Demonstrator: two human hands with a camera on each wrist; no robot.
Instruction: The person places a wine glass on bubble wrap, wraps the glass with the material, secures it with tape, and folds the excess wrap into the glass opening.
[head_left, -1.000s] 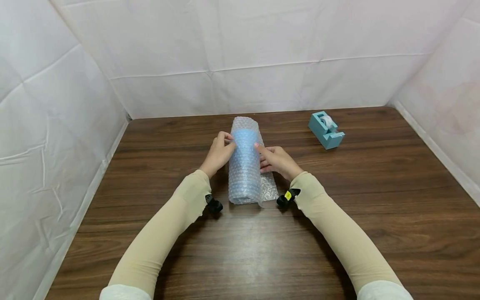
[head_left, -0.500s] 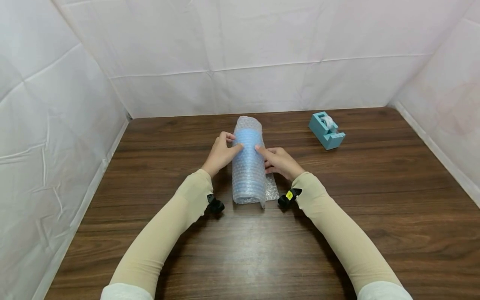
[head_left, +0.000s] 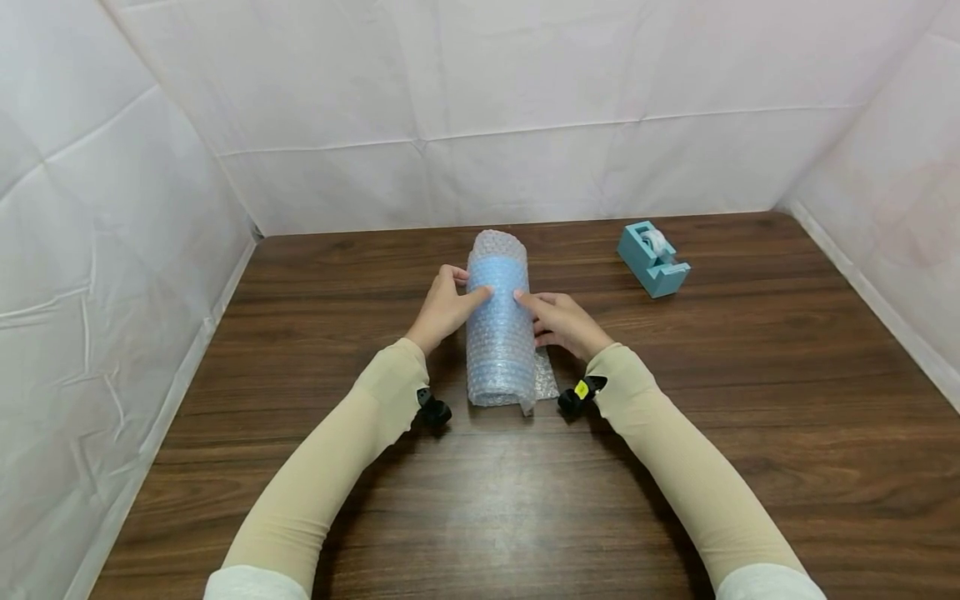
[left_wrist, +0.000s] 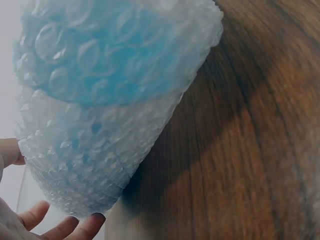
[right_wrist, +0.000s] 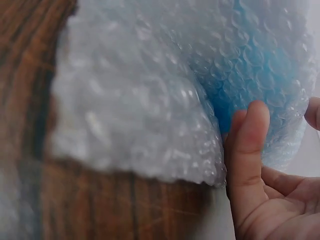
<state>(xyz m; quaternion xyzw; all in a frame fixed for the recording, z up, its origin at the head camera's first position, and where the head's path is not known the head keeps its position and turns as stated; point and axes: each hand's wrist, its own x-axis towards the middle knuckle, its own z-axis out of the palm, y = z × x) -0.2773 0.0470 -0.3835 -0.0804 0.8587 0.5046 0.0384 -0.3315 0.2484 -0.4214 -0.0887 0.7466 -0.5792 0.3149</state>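
A blue cylinder-shaped thing rolled in clear bubble wrap (head_left: 501, 350) lies lengthwise on the wooden table; the wrap hides its exact kind. My left hand (head_left: 444, 308) holds its left side, thumb over the top and fingers down the side. On the opposite side my right hand (head_left: 564, 323) grips it with the thumb near the top and the other fingers lower down. A flat end of the bubble wrap sheet (right_wrist: 135, 110) sticks out from under the roll beside my right hand. In the left wrist view, fingertips (left_wrist: 90, 222) touch the wrapped roll.
A light blue tape dispenser (head_left: 652, 260) with a roll of clear tape stands at the back right of the table (head_left: 750, 375). White cloth walls (head_left: 525, 108) border the table at the back and both sides.
The wrapped roll has turned and shifted a little to the right, covering more of the loose wrap. Both hands have moved slightly right with it, the left thumb reaching farther over the top.
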